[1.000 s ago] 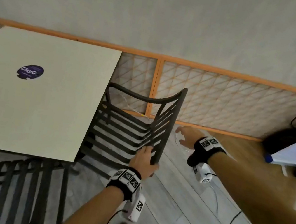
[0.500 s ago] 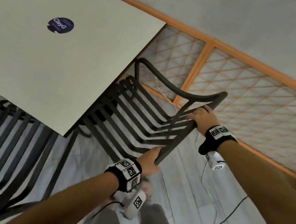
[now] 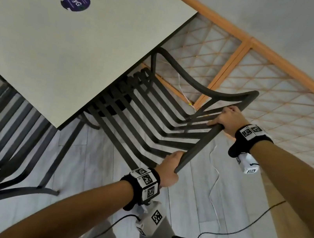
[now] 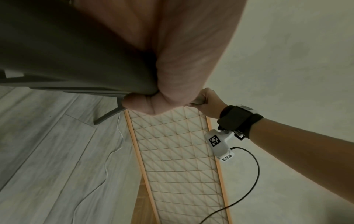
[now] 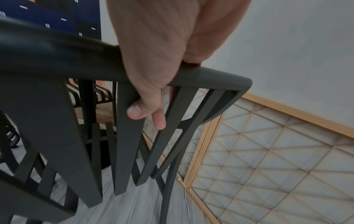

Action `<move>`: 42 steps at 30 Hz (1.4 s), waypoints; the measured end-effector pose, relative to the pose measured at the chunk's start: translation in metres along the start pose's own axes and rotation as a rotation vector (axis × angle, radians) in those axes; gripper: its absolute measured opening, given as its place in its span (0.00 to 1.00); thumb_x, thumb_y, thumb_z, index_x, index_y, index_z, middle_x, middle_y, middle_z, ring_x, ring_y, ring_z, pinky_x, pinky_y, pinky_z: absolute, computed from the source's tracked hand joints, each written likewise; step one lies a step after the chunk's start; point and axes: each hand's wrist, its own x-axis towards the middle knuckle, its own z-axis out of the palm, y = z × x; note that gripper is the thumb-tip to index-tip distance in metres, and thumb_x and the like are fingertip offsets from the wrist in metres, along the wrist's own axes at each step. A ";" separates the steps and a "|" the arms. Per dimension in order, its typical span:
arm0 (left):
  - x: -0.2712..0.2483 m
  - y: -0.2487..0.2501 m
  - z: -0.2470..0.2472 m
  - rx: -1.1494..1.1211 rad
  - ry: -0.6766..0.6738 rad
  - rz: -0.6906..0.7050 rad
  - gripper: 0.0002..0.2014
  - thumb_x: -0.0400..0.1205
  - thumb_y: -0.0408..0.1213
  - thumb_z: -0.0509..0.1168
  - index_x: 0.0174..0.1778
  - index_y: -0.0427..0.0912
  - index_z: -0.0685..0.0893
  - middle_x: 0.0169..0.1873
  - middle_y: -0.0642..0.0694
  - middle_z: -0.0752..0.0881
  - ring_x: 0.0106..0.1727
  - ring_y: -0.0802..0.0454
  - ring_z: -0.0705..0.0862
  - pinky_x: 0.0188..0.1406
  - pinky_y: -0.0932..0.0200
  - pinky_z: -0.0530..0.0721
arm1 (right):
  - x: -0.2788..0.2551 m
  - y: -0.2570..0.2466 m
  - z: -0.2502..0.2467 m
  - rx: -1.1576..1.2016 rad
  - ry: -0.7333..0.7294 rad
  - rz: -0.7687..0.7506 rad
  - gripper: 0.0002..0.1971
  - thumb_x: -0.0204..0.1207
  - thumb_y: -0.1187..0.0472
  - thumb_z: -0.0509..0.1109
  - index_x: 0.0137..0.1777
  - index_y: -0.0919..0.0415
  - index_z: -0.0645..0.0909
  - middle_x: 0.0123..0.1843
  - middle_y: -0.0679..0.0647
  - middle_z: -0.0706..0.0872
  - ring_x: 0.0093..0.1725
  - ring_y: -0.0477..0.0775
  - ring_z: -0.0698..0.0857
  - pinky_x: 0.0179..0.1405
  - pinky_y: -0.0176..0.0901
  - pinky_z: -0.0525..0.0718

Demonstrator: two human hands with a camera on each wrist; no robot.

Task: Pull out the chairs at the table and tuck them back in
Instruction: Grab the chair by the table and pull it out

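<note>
Hands grip the top rail of the dark slatted chair (image 3: 153, 118) at both ends. Nearest, the left hand (image 3: 168, 171) is wrapped round the rail's near end, its fingers curled under the bar, and the left wrist view shows that fist (image 4: 172, 60) closed tight on the dark rail. Further along, the right hand (image 3: 227, 119) holds the rail close to its far corner; in the right wrist view the thumb (image 5: 141, 106) lies across the front of the rail and a fingertip shows below it between two back slats. Both wrists wear black bands with white marker blocks, and thin cables (image 3: 237, 230) trail over the pale plank floor (image 3: 92, 170) below them.

The chair stands at the right side of the pale square table (image 3: 70, 47), its seat partly under the table edge and its back towards the person. A round purple sticker (image 3: 75, 1) lies on the tabletop. A second dark slatted chair (image 3: 3, 146) sits at the near left side of the table. Beyond the held chair, an orange-framed lattice panel (image 3: 279, 93) runs along the foot of a grey wall (image 3: 290, 22).
</note>
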 end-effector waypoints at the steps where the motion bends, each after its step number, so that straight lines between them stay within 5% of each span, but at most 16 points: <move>1: 0.004 0.002 0.000 -0.009 0.004 -0.006 0.35 0.71 0.19 0.57 0.75 0.43 0.62 0.66 0.38 0.71 0.67 0.41 0.73 0.71 0.43 0.75 | 0.004 0.004 0.000 -0.004 0.012 -0.008 0.20 0.82 0.57 0.60 0.66 0.30 0.77 0.56 0.49 0.86 0.62 0.57 0.77 0.69 0.54 0.66; 14: 0.039 0.016 -0.043 -0.091 0.078 -0.061 0.39 0.70 0.18 0.58 0.77 0.47 0.61 0.70 0.42 0.70 0.72 0.44 0.70 0.76 0.44 0.72 | 0.077 0.027 -0.024 0.005 0.092 -0.061 0.18 0.82 0.59 0.61 0.62 0.33 0.81 0.57 0.49 0.89 0.63 0.60 0.78 0.72 0.57 0.65; 21: 0.055 0.024 -0.073 -0.103 0.091 -0.062 0.38 0.72 0.17 0.58 0.78 0.44 0.58 0.69 0.40 0.69 0.69 0.42 0.72 0.67 0.54 0.75 | 0.114 0.035 -0.044 0.021 0.086 -0.065 0.16 0.80 0.56 0.64 0.62 0.35 0.82 0.55 0.50 0.88 0.62 0.60 0.77 0.73 0.58 0.65; 30: 0.068 0.017 -0.106 -0.080 0.094 -0.062 0.37 0.72 0.19 0.59 0.77 0.45 0.61 0.69 0.30 0.71 0.69 0.28 0.74 0.66 0.39 0.78 | 0.143 0.035 -0.066 -0.028 0.076 -0.091 0.15 0.81 0.55 0.63 0.63 0.36 0.81 0.55 0.51 0.88 0.62 0.60 0.78 0.71 0.59 0.68; 38: 0.069 0.011 -0.095 -0.059 0.166 -0.006 0.37 0.72 0.20 0.59 0.78 0.46 0.60 0.66 0.37 0.73 0.66 0.40 0.75 0.69 0.43 0.78 | 0.133 0.026 -0.065 0.013 0.118 -0.027 0.14 0.79 0.60 0.66 0.61 0.46 0.84 0.56 0.53 0.88 0.65 0.61 0.78 0.74 0.57 0.66; 42: 0.053 0.000 -0.087 -0.036 0.228 0.068 0.39 0.74 0.23 0.62 0.80 0.49 0.56 0.62 0.38 0.76 0.62 0.41 0.79 0.62 0.50 0.82 | 0.116 0.007 -0.070 0.093 0.128 -0.042 0.14 0.76 0.61 0.69 0.60 0.48 0.84 0.60 0.54 0.86 0.68 0.60 0.77 0.77 0.59 0.63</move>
